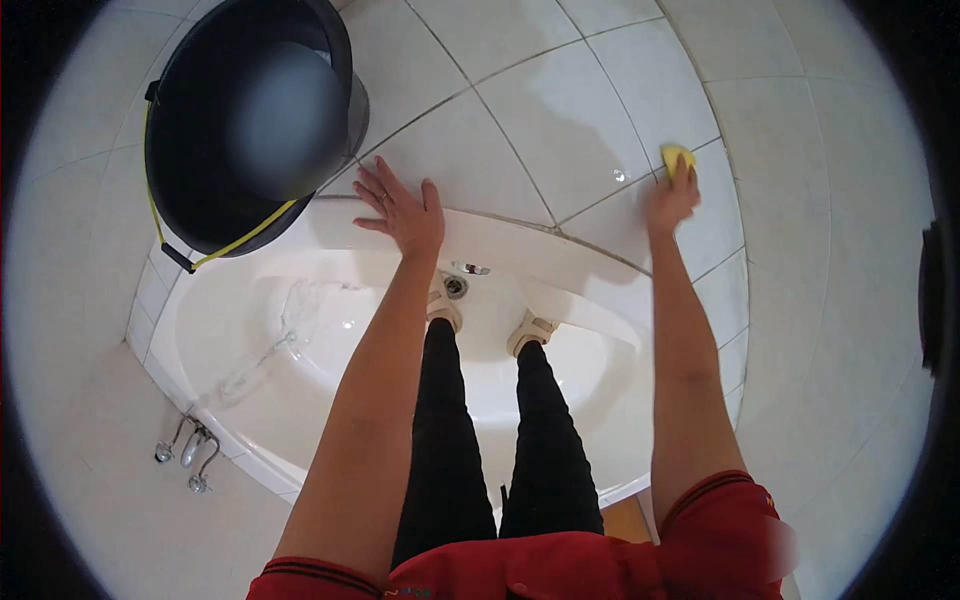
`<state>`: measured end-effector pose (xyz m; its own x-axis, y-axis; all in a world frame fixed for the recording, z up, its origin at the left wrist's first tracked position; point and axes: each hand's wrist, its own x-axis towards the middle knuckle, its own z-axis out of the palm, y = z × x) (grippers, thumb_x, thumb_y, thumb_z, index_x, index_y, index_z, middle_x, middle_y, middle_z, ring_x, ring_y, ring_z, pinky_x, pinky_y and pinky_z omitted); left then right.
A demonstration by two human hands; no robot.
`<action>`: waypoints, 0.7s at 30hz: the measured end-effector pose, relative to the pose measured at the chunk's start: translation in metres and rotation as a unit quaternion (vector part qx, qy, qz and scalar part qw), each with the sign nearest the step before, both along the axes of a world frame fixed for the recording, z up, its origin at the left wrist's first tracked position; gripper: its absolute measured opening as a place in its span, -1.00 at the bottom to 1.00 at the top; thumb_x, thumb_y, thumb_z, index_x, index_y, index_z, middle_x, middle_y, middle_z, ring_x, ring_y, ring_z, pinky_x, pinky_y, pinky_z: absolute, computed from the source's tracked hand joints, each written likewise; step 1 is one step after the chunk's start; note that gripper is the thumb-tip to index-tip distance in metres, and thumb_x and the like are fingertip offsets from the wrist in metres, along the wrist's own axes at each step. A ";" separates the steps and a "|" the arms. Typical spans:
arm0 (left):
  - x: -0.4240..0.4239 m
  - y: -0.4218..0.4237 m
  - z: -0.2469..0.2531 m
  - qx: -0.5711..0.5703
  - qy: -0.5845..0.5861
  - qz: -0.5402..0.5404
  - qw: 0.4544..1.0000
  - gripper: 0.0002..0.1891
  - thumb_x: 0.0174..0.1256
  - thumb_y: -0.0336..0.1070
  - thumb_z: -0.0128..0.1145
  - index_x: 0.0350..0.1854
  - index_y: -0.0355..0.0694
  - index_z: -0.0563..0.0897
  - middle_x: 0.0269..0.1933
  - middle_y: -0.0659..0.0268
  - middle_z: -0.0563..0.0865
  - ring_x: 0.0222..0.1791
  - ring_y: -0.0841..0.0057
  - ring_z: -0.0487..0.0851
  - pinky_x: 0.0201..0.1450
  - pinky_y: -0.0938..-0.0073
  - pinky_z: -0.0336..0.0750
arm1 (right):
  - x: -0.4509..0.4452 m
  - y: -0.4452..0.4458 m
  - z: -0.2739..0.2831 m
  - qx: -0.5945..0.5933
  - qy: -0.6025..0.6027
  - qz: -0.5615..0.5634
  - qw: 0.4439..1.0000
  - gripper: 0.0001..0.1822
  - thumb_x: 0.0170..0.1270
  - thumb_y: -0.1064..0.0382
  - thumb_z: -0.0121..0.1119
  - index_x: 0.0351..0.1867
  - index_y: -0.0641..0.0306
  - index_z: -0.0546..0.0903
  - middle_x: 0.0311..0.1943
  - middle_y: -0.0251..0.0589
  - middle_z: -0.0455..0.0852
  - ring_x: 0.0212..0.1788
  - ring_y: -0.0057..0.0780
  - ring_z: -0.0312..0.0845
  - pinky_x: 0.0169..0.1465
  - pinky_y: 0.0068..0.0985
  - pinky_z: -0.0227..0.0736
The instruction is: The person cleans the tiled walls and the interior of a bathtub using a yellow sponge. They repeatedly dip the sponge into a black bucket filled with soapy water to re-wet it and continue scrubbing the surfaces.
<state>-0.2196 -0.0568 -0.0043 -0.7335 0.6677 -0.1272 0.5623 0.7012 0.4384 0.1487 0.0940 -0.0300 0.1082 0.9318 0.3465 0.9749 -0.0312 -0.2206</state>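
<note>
My right hand grips a yellow sponge, pressed on the white tiled ledge near its right edge; that hand is slightly blurred. With fingers spread, my left hand rests at the tub-side edge of the ledge and holds nothing. Just left of it is a large black bucket with a yellow wire handle; a blurred patch hides part of its inside. Below both arms lies the white bathtub, where I stand in light-coloured shoes.
A drain and a small chrome fitting sit at the tub's far side. Water runs along the tub's left part. A chrome mixer tap is on the lower left wall. The tiled wall borders the ledge on the right.
</note>
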 end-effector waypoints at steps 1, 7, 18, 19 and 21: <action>-0.005 -0.008 -0.001 -0.010 0.012 -0.027 1.000 -0.14 0.26 0.06 0.05 0.53 -0.05 -0.06 0.56 0.12 -0.12 0.54 -0.01 -0.26 0.27 -0.56 -0.42 | -0.028 0.003 -0.011 0.026 -0.001 -0.046 0.999 -0.43 0.15 0.32 0.07 0.27 -0.03 0.47 0.21 -0.04 0.47 0.08 -0.03 0.40 0.16 -0.03 0.24; -0.072 -0.051 0.005 -0.119 -0.031 -0.115 0.986 -0.01 0.20 0.23 0.13 0.54 -0.01 -0.14 0.57 0.23 -0.23 0.53 -0.02 -0.38 0.26 -0.56 -0.43 | -0.265 -0.031 0.021 -0.039 0.097 0.185 0.977 -0.48 0.04 0.39 0.11 0.12 0.02 0.57 0.16 -0.18 0.53 0.07 -0.19 0.41 -0.03 -0.15 0.34; -0.083 -0.033 0.018 -0.261 -0.161 -0.144 0.941 0.22 0.04 0.34 0.24 0.52 0.10 -0.39 0.54 0.25 -0.50 0.47 -0.11 -0.60 0.22 -0.60 -0.49 | -0.204 -0.118 0.047 -0.143 0.089 0.284 0.944 -0.41 -0.06 0.32 0.31 0.13 -0.12 0.56 0.16 -0.32 0.50 0.20 -0.15 0.35 0.17 -0.17 0.25; -0.081 -0.033 0.022 -0.263 -0.177 -0.151 0.936 0.21 0.06 0.35 0.21 0.52 0.09 -0.41 0.54 0.20 -0.49 0.47 -0.14 -0.58 0.22 -0.59 -0.51 | -0.171 -0.120 0.043 -0.131 0.082 0.219 0.963 -0.36 -0.08 0.34 0.31 0.16 -0.08 0.53 0.17 -0.26 0.50 0.19 -0.13 0.36 0.17 -0.17 0.27; -0.083 -0.032 0.027 -0.267 -0.180 -0.150 0.935 0.23 0.05 0.33 0.24 0.51 0.09 -0.44 0.53 0.23 -0.53 0.47 -0.13 -0.61 0.21 -0.60 -0.51 | -0.116 -0.132 0.050 -0.143 0.038 0.065 0.987 -0.38 -0.06 0.36 0.31 0.16 -0.03 0.53 0.17 -0.17 0.49 0.18 -0.12 0.39 0.14 -0.17 0.34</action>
